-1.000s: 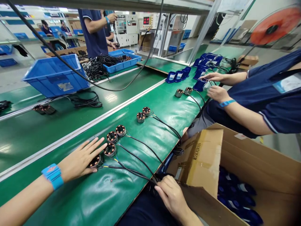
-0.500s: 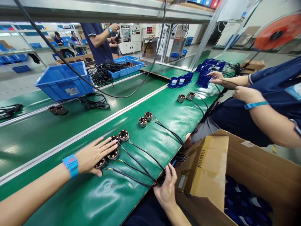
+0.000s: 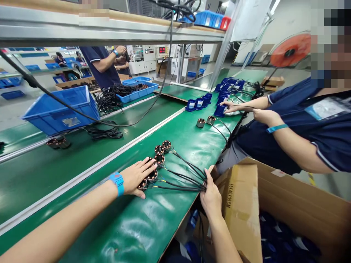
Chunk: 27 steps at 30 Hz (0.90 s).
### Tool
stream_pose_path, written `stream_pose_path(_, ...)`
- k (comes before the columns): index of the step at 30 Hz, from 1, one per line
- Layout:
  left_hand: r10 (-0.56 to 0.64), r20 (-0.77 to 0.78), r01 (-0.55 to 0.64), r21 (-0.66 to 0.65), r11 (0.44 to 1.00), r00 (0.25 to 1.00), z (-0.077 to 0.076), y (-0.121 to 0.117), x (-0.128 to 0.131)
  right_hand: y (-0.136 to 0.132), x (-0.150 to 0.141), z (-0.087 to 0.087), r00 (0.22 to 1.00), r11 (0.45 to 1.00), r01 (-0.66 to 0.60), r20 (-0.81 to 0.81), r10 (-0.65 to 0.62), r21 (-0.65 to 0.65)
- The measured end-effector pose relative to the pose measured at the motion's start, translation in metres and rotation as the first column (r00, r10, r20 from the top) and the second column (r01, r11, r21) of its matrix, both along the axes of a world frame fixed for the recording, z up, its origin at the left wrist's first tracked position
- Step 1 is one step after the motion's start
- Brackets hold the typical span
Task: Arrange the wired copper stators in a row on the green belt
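My left hand [image 3: 138,176] lies flat with fingers stretched over a row of round copper-wound coils [image 3: 153,176] on the green conveyor belt [image 3: 131,223]. Two more coils [image 3: 162,147] stand just beyond the fingertips. Black cables [image 3: 182,179] run from all of them toward the belt's near edge. There my right hand [image 3: 211,195] is closed round the gathered cable bundle. A blue wrist strap [image 3: 117,183] sits on my left wrist.
A co-worker in dark blue at the right handles blue parts [image 3: 199,103] farther up the belt, with two coils [image 3: 205,121] before them. An open cardboard box [image 3: 276,204] stands at my right. A blue bin [image 3: 61,109] and loose cables lie on the far belt.
My left hand slid the coils up the belt until they bunched against the farther pair. My right hand moved along the edge and gathered the cables into one bundle. The view tilted upward.
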<state>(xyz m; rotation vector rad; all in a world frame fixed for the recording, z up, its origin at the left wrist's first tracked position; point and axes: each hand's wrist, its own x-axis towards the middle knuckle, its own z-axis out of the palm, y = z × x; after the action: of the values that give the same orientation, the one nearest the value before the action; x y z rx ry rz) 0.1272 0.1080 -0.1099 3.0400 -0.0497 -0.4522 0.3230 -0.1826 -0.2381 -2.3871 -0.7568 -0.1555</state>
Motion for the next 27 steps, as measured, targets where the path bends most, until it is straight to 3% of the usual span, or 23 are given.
stream_pose_path(5, -0.029, 0.002, 0.029, 0.027, 0.999, 1.000, -0.003, 0.016, 0.080, 0.013, 0.063, 0.034, 0.991, 0.959, 0.127, -0.008, -0.134, -0.253)
stream_pose_path(10, 0.017, 0.083, -0.023, 0.072, 0.997, 0.996, 0.001, 0.025, 0.174, 0.035, 0.151, 0.072, 0.964, 0.908, 0.245, -0.016, -0.266, -0.341)
stream_pose_path(13, 0.098, 0.214, -0.117, 0.077, 0.990, 0.972, 0.007, 0.021, 0.194, 0.036, 0.186, 0.101, 0.978, 0.911, 0.206, 0.060, -0.198, -0.356)
stream_pose_path(15, 0.134, 0.268, -0.157, 0.065, 0.986, 0.954, 0.008, 0.017, 0.180, 0.040, 0.190, 0.123, 0.981, 0.941, 0.109, 0.188, -0.049, -0.320)
stream_pose_path(17, 0.129, 0.280, -0.149, 0.050, 0.988, 0.951, 0.001, 0.010, 0.145, 0.060, 0.176, 0.143, 0.940, 0.967, -0.146, 0.275, 0.202, -0.210)
stream_pose_path(18, 0.119, 0.278, -0.136, 0.042, 0.990, 0.953, -0.005, 0.005, 0.122, 0.077, 0.163, 0.151, 0.896, 0.937, -0.319, 0.277, 0.348, -0.145)
stream_pose_path(19, 0.094, 0.289, -0.104, 0.018, 0.994, 0.953, -0.013, -0.001, 0.096, 0.100, 0.148, 0.157, 0.824, 0.858, -0.505, 0.246, 0.511, -0.093)
stream_pose_path(21, 0.068, 0.322, -0.064, -0.023, 0.998, 0.944, -0.034, -0.019, 0.043, 0.158, 0.112, 0.160, 0.602, 0.616, -0.781, 0.138, 0.786, -0.102)
stream_pose_path(23, 0.058, 0.385, -0.076, 0.032, 0.997, 0.921, -0.059, -0.041, -0.004, 0.227, 0.076, 0.154, 0.375, 0.369, -0.900, 0.018, 0.927, -0.233)
stream_pose_path(24, 0.051, 0.439, -0.117, 0.126, 0.985, 0.897, -0.073, -0.053, -0.023, 0.264, 0.060, 0.148, 0.308, 0.292, -0.911, -0.012, 0.951, -0.290)
stream_pose_path(25, -0.010, 0.498, -0.132, 0.248, 0.960, 0.867, -0.086, -0.064, -0.039, 0.299, 0.047, 0.142, 0.280, 0.262, -0.912, -0.013, 0.960, -0.316)
stream_pose_path(27, -0.093, 0.573, -0.187, 0.410, 0.893, 0.814, -0.106, -0.078, -0.062, 0.367, 0.026, 0.129, 0.286, 0.278, -0.901, 0.026, 0.958, -0.334)
